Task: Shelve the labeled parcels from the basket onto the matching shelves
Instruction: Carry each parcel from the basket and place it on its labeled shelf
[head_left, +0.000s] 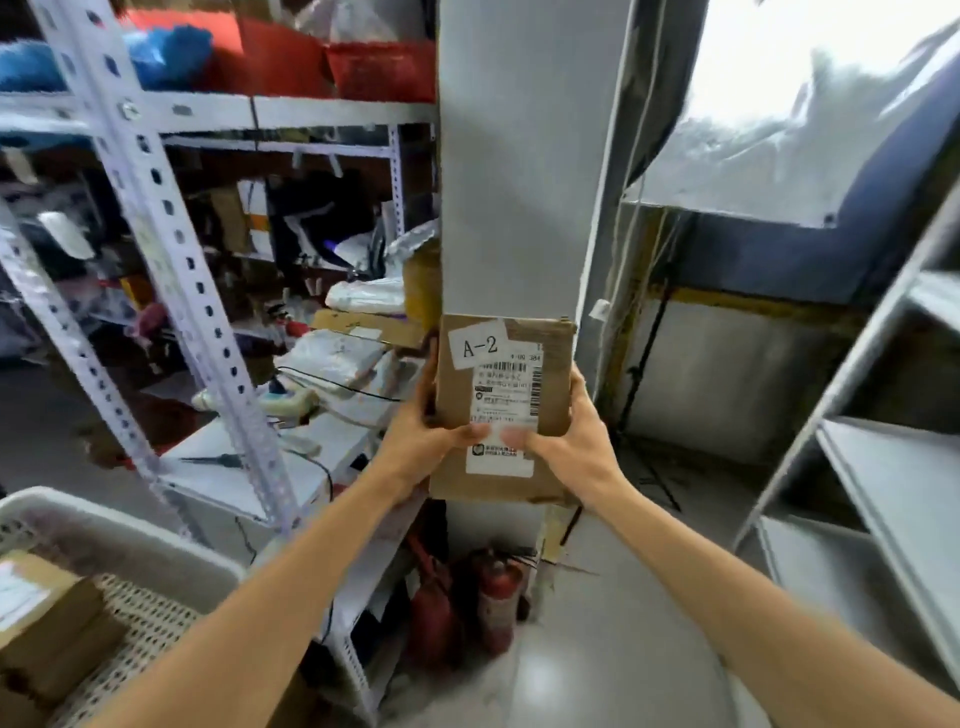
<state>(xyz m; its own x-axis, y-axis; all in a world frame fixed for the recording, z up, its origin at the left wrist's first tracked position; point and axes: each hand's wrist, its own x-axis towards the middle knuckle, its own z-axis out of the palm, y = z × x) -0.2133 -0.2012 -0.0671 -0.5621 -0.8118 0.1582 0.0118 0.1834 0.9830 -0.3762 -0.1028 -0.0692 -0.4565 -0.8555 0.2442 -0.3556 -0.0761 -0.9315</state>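
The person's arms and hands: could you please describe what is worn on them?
Nothing shows on them. Both forearms are bare along the whole visible length, with no sleeves in view. The left hand and right hand have no gloves, and no watch, bracelet or ring is visible.

Single head view, facing forward and down, close over arms, pillar (511, 156) ahead

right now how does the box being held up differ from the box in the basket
The held box is upright in the air, gripped by the left hand and right hand; the basket box lies flat in the white basket, untouched. The held box shows a white tag reading A-2 and a shipping label; the basket box's label is too blurred to read. Both are brown cardboard with white labels.
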